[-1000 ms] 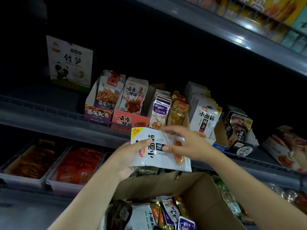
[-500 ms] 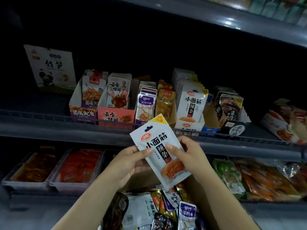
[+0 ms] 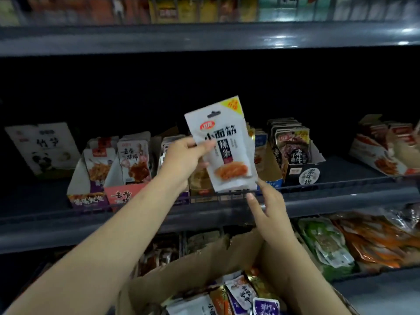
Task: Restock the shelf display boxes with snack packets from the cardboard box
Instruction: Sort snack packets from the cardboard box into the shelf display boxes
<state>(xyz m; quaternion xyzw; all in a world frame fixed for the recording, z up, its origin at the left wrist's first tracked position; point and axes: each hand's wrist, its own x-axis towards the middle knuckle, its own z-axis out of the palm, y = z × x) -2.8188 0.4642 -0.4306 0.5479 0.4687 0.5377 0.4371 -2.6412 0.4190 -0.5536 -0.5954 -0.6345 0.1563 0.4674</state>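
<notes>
The left hand point(image 3: 184, 160) pinches a white plastic snack packet with black writing and an orange picture point(image 3: 223, 146), held up in front of the middle shelf point(image 3: 341, 196). The right hand point(image 3: 268, 205) is loose, its fingers just under the packet's bottom edge. This packet is not yet in a display box. The brown cardboard box point(image 3: 204, 269) below holds many more packets, so I think lots is left. The pink shelf display box point(image 3: 122, 194) and the dark one point(image 3: 300, 173) stand quite full.

Dark shelf point(image 3: 341, 171) carries display boxes point(image 3: 118, 194) (packets upright)
</notes>
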